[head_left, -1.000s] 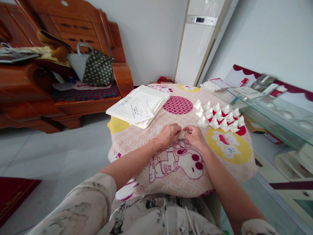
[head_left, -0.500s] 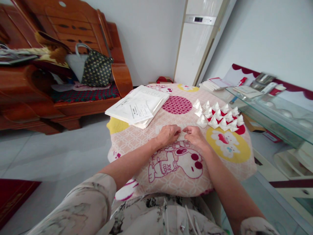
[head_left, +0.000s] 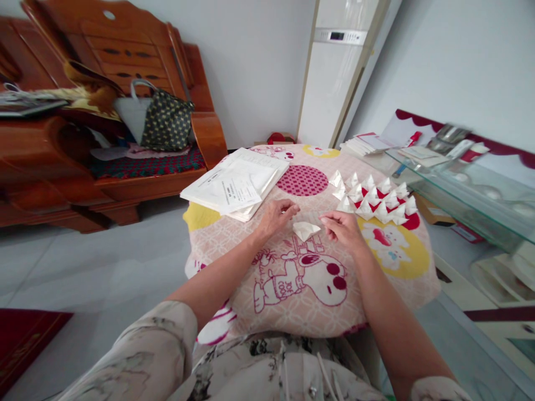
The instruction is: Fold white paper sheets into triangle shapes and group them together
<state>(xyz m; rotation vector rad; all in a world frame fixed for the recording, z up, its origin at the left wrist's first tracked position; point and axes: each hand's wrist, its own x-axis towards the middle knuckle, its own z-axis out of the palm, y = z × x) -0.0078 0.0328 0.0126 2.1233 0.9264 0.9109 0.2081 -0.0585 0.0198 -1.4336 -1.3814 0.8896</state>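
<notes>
A small folded piece of white paper (head_left: 306,230) lies on the cloth-covered table between my hands, wide at the top and narrowing toward me. My left hand (head_left: 277,216) hovers at its upper left, fingers loosely bent and holding nothing. On the other side, my right hand (head_left: 341,228) is close to the paper's right corner, its fingers curled but apart, with nothing visible in them. Several folded white paper pieces with pointed tips (head_left: 368,207) stand in rows at the table's right, red showing between them.
A stack of printed paper sheets (head_left: 234,186) lies at the back left of the patterned tablecloth (head_left: 234,256). To the right stands a glass-topped shelf (head_left: 468,186) holding assorted things. A wooden sofa (head_left: 167,189) with bags is at the left, and a tall white cabinet-like unit (head_left: 330,83) stands behind.
Both hands have let go of the folded paper and moved apart, the left up and leftward, the right slightly rightward. The paper now lies uncovered between them.
</notes>
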